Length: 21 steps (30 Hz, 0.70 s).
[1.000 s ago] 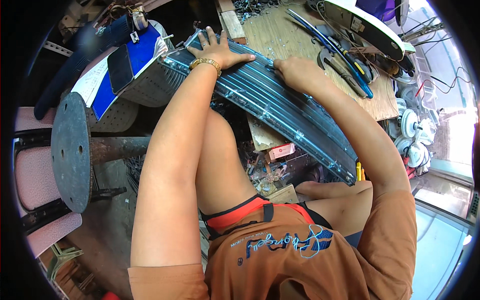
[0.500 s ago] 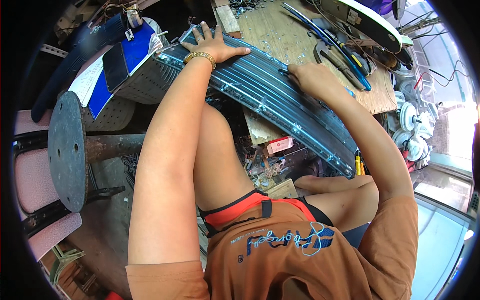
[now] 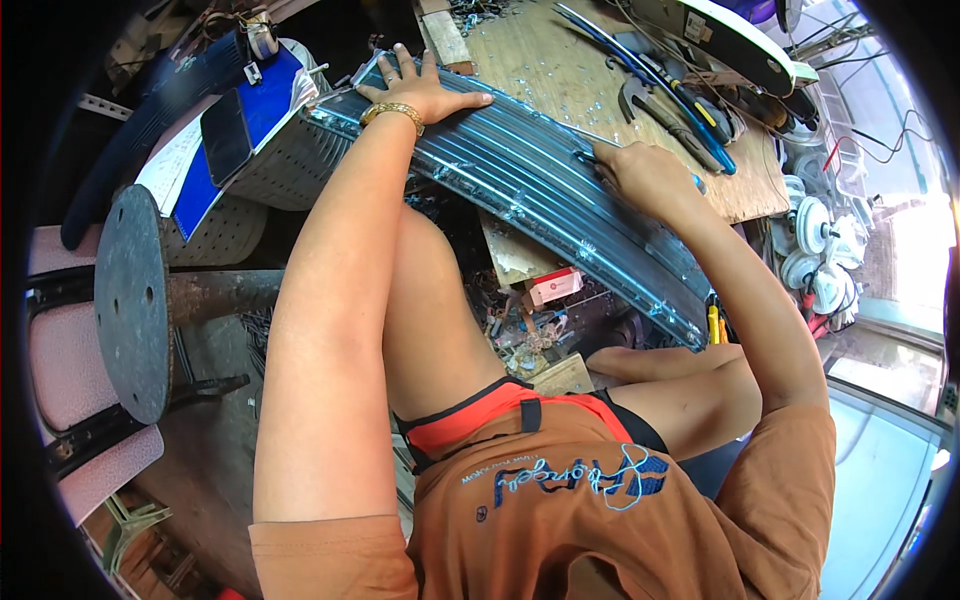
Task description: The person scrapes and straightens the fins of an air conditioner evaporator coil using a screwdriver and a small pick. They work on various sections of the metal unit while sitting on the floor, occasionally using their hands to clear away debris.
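Note:
A long, grey, ribbed panel (image 3: 540, 175) with shiny lengthwise ridges and what looks like clear wrap lies slantwise across the front of the wooden workbench. My left hand (image 3: 420, 92) presses flat on its far left end, fingers spread, a gold bracelet at the wrist. Farther right along the panel, my right hand (image 3: 640, 180) is closed around a slim tool (image 3: 584, 156). Only the tool's dark tip shows, touching or just above the ridges; its kind is hidden by my fingers.
Pliers (image 3: 660, 118) and blue-handled long tools (image 3: 705, 135) lie on the bench (image 3: 520, 40), amid small shiny scraps. A phone (image 3: 227, 138) rests on a blue folder at left. A round-topped metal stool (image 3: 133, 300) and a red-and-white box (image 3: 553, 288) are lower down.
My right hand has slid a short way right and nearer to me along the panel, with the tool in it. My left hand stays spread on the panel's end.

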### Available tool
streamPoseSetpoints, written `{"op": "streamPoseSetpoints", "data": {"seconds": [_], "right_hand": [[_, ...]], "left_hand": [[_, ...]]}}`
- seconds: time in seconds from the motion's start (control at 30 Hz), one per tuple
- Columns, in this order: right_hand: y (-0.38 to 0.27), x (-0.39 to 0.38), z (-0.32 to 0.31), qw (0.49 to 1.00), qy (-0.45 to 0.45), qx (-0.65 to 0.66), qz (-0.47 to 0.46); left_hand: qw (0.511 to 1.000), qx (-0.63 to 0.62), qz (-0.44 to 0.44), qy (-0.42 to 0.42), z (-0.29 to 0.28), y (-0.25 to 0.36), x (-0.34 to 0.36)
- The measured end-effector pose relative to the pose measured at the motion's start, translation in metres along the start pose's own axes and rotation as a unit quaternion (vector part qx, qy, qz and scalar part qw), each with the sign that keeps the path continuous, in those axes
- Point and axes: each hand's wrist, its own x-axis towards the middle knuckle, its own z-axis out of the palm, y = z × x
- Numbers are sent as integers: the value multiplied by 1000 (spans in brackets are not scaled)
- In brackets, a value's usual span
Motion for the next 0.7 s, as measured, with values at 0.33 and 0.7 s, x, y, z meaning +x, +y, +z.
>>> {"op": "streamPoseSetpoints", "data": {"seconds": [0.33, 0.7], "right_hand": [[11, -26, 2, 999, -20, 1, 27], [27, -48, 6, 997, -10, 27, 65]], "left_hand": [[1000, 6, -4, -6, -2, 2, -1], [999, 17, -7, -31, -11, 7, -8]]}}
